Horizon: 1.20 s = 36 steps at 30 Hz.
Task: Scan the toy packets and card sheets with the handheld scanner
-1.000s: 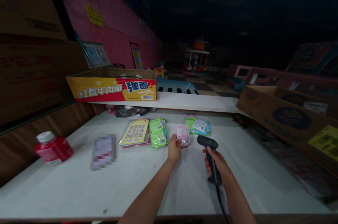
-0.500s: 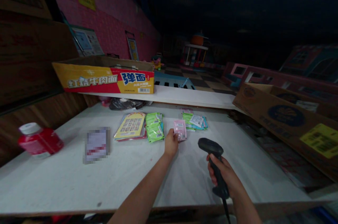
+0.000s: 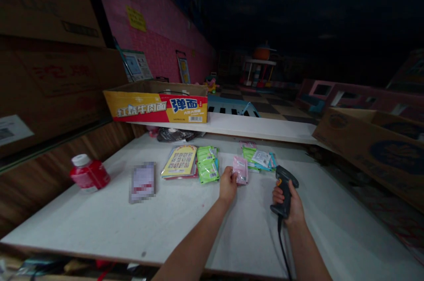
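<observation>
My left hand [image 3: 228, 184] pinches the lower left side of a pink packet [image 3: 240, 169] over the white table [image 3: 185, 223]. In my right hand [image 3: 291, 201] is a black barcode scanner [image 3: 284, 188], held upright with its cord running down toward me. Green packets [image 3: 208, 165] lie in a short row left of the pink one. Behind it, to the right, is a pile of green and blue packets [image 3: 250, 157] with a whitish packet [image 3: 261, 157] on top. A yellow printed sheet [image 3: 180, 160] tops a stack left of the green row.
A red bottle with a white cap [image 3: 90, 172] and a blurred-out flat item [image 3: 143, 182] are on the left. An open noodle carton [image 3: 159, 106] rests on the raised white shelf [image 3: 258, 127]. Cardboard boxes stand at the left [image 3: 62, 73] and right [image 3: 367, 139].
My right hand has turned the scanner more upright, its head now nearer the packet pile. My left hand still grips the pink packet. The whole view has shifted, so things appear farther right.
</observation>
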Motion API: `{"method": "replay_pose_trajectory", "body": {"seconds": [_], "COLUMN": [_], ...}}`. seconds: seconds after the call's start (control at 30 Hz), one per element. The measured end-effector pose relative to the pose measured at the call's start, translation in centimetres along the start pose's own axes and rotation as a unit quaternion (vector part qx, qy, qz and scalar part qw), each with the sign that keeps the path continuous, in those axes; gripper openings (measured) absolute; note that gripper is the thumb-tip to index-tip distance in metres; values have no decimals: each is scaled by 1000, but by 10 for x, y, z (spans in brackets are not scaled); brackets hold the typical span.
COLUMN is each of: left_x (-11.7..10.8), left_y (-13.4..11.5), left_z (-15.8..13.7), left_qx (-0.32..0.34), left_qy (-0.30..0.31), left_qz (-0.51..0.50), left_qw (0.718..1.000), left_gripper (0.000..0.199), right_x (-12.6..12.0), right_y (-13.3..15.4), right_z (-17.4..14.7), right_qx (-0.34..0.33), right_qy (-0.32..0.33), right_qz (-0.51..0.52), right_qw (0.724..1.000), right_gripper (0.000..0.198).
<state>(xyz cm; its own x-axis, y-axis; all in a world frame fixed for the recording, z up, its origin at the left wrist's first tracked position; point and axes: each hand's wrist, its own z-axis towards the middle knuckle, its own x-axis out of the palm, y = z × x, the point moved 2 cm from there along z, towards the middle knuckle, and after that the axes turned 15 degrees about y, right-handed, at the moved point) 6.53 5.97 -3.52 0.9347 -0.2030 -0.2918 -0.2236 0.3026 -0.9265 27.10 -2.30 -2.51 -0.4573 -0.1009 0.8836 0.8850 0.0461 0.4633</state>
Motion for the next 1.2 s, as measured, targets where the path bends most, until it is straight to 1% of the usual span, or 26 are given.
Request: {"method": "replay_pose_trajectory", "body": {"seconds": [0.1,0.23,0.37,0.47,0.6,0.67,0.77,0.83,0.87,0.93,1.0,1.03,1.07,1.13,1.2], "left_x": [0,-2,-12,-19,-23,-27,-48,-70,-82,-103,-117,-122,-124,-125,-123], "left_y": [2,7,10,9,2,-4,-13,-19,-22,-31,-42,-48,-54,-65,-73], "left_z": [-1,1,5,4,-3,-7,-12,-14,-15,-15,-15,-15,-15,-15,-15], "left_qx": [-2,-20,-61,-83,-72,-59,-35,-38,-51,-90,-132,-152,-171,-203,-219], "left_qy": [-4,-44,-92,-100,-90,-99,-129,-155,-162,-161,-143,-134,-128,-122,-108], "left_qz": [-7,-38,-86,-126,-192,-216,-209,-165,-127,-23,113,187,262,399,495], "left_qw": [1000,998,990,983,975,970,969,973,977,983,974,961,941,886,834], "left_gripper": [8,6,9,13,23,28,29,25,21,12,9,11,13,19,24], "right_x": [-4,-8,-13,-15,-13,-11,-9,-8,-7,-6,-5,-5,-4,-4,-3], "right_y": [0,1,0,0,0,0,0,-1,-1,-1,0,0,0,1,1], "right_z": [-1,0,0,-1,-1,-2,-3,-3,-3,-3,-2,-2,-2,-3,-3], "right_qx": [5,10,11,10,12,10,0,-4,-4,-3,0,1,1,-1,-1], "right_qy": [4,25,25,21,25,20,12,10,9,4,-3,-6,-9,-12,-13], "right_qz": [19,31,65,85,87,90,97,100,101,104,107,109,110,110,111], "right_qw": [1000,999,998,996,996,996,995,995,995,995,994,994,994,994,994], "right_gripper": [33,32,32,31,29,30,30,29,28,26,26,26,26,27,27]}}
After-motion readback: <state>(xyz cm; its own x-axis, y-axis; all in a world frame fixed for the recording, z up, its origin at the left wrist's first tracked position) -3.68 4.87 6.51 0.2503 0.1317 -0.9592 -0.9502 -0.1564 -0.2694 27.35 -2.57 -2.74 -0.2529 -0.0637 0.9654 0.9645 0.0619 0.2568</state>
